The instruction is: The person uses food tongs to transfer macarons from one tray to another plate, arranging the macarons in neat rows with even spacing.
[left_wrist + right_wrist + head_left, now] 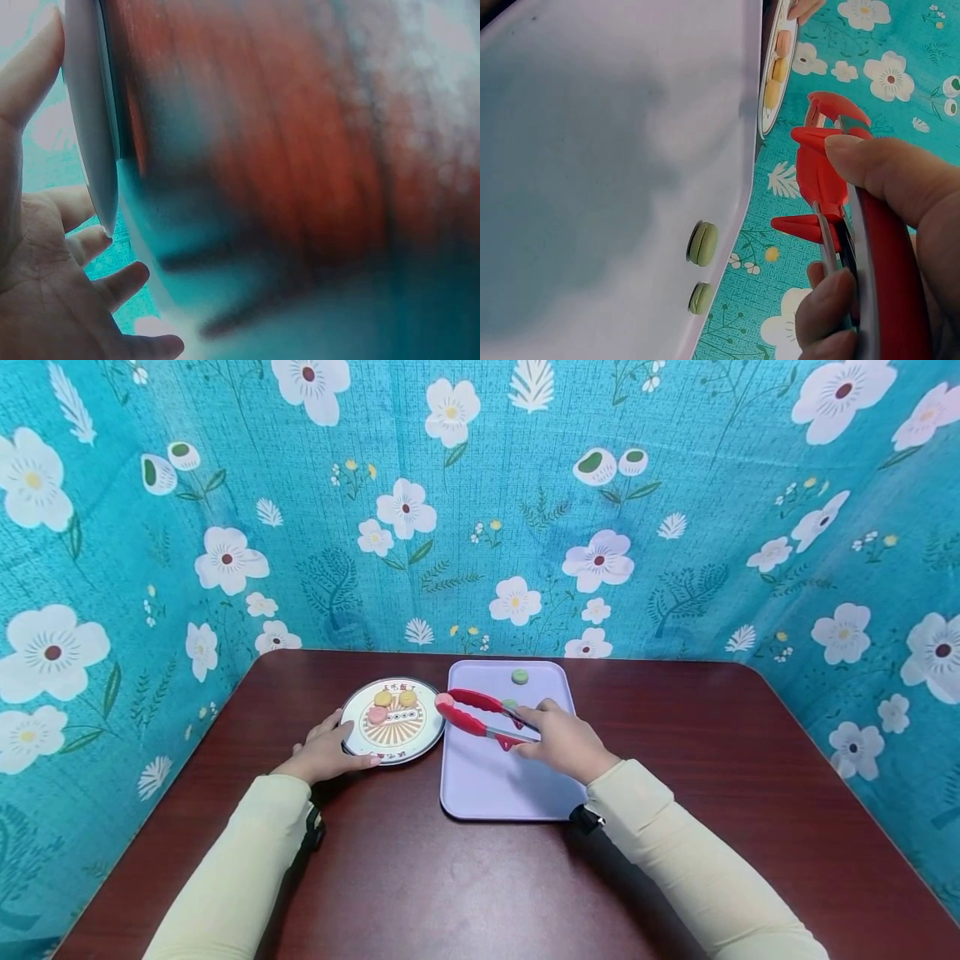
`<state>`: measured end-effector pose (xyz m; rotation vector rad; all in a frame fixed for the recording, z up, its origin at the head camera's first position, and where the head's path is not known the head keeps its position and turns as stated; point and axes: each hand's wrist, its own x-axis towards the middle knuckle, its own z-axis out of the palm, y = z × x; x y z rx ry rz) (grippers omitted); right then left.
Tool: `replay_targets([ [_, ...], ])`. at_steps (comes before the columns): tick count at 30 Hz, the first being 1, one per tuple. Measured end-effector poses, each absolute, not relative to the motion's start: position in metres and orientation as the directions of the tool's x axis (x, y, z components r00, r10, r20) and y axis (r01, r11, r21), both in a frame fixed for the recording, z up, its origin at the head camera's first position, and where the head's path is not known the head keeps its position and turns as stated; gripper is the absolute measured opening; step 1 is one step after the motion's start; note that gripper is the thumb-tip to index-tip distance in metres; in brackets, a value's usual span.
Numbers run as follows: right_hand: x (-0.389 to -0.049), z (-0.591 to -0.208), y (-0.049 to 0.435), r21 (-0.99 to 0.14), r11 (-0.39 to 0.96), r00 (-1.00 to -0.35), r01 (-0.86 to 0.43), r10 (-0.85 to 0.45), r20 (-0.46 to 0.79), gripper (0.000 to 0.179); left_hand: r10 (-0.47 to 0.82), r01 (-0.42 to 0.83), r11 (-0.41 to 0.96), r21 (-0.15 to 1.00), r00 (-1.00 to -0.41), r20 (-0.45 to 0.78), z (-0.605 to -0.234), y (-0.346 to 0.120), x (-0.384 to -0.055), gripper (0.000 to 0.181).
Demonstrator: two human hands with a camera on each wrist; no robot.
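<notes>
My right hand (566, 739) grips red-tipped metal tongs (468, 724) over the lilac tray (487, 789). Between the tongs' tips, near the plate's right rim, is a pink macaron (445, 700). My left hand (326, 752) holds the round white plate (417, 745) at its left and front rim, thumb and index finger touching the edge; the other fingers are spread in the left wrist view. On the plate lie two yellow macarons (407, 698) and a pink macaron (377, 715). Two green macarons (703, 244) sit on the tray, one partly hidden by the tongs in the head view.
Plate and tray stand side by side on a dark brown table (465, 893). A blue-green flowered cloth (465, 527) hangs behind and around the table. A black band (587, 818) is on the right wrist.
</notes>
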<state>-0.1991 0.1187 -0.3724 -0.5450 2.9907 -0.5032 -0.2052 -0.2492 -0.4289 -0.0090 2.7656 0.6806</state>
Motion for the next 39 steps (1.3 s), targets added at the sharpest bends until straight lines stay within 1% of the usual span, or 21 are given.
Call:
replay_targets([
  [15,-0.197,-0.375,0.110,-0.346,0.874,-0.931,-0.341,-0.365,-0.004,0.069,0.058,-0.084,0.883,0.461,-0.957,-0.286,-0.430,-0.250,-0.205,0.111],
  [28,-0.198,-0.377,0.103,-0.329,0.870,-0.921,-0.369,-0.390,0.001,0.067,0.054,-0.094,0.879,0.468,-0.955,-0.292,-0.424,-0.247,-0.202,0.110],
  [39,-0.202,-0.376,0.098,-0.336,0.868,-0.920,-0.364,-0.391,-0.013,0.066,0.050,-0.098,0.882,0.461,-0.953,-0.298,-0.425,-0.246,-0.202,0.108],
])
